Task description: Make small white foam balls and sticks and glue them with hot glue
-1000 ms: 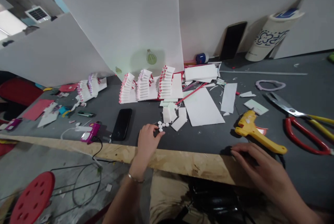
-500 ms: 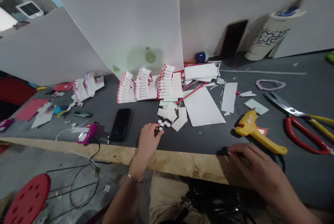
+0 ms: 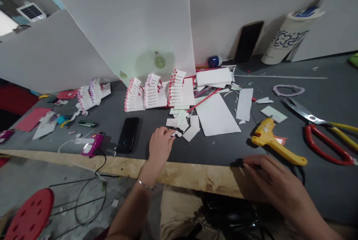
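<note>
My left hand (image 3: 161, 145) rests on the grey tabletop, its fingertips drawn together over a little group of small white round pieces (image 3: 178, 134). Thumb and forefinger seem to close on one of them, while the fingers cover part of the group. Near the table's front edge, my right hand (image 3: 270, 174) has its thumb and forefinger pinched together; whatever lies between them is too small or hidden to name. A yellow glue gun (image 3: 275, 143) lies just beyond the right hand. Cut white card scraps (image 3: 192, 128) lie right behind the white pieces.
Fan-shaped white card pieces with red and pink tips (image 3: 176, 89) stand at the back. A black phone (image 3: 128, 134) lies left of my left hand. Red-handled snips (image 3: 321, 131) lie far right, a tumbler (image 3: 288, 38) behind. A magenta power strip (image 3: 93, 145) sits near the front edge.
My left hand has shifted slightly, its fingers now covering several of the white pieces that lay uncovered before. My right hand stays in nearly the same place, still pinched.
</note>
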A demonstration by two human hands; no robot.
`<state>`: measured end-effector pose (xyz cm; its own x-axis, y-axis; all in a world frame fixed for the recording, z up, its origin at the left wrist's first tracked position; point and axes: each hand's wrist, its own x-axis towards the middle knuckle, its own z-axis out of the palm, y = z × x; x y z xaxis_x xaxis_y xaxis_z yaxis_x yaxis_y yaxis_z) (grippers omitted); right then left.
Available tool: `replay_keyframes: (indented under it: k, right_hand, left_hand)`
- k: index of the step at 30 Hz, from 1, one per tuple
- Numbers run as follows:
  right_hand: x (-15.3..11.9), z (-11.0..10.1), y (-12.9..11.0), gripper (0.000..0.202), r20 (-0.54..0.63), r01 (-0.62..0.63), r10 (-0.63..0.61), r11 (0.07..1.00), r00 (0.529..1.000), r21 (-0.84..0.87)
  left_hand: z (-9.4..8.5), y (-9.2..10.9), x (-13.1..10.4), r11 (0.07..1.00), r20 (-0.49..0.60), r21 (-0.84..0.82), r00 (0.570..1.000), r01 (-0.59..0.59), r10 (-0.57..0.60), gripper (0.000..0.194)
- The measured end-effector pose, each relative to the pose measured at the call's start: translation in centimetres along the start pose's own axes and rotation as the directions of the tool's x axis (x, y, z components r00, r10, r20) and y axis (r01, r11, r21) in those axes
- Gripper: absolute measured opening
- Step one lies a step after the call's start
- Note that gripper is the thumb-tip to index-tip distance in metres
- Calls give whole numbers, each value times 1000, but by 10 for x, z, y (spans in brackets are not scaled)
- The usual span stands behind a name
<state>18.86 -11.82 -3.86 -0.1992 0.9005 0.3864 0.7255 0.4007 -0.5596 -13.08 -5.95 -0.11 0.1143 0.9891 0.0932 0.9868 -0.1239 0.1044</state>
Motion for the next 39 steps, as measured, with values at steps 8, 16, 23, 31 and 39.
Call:
replay_keyframes:
  k: [8, 16, 23, 31, 39]
  right_hand:
    - [3, -4, 0, 19, 6, -18, 18, 999, 1000, 29]
    - [23, -6, -21, 10, 26, 88, -90, 994, 996, 67]
    - [48, -31, -30, 11, 37, 167, -168, 985, 985, 33]
    - [58, -30, -24, 9, -53, 108, -101, 982, 993, 156]
    - [52, -26, -16, 7, -38, 70, -63, 965, 997, 253]
  left_hand:
    - [-10, 7, -3, 977, -150, -214, 989, -13, -20, 14]
    - [-17, 65, -5, 54, 311, -948, 949, 313, -44, 24]
    - [-11, 112, 13, -422, 577, -651, 773, 631, 265, 27]
    - [-3, 135, 17, -338, 498, -769, 840, 543, 217, 28]
    - [-3, 136, 12, -111, 425, -886, 883, 451, 198, 25]
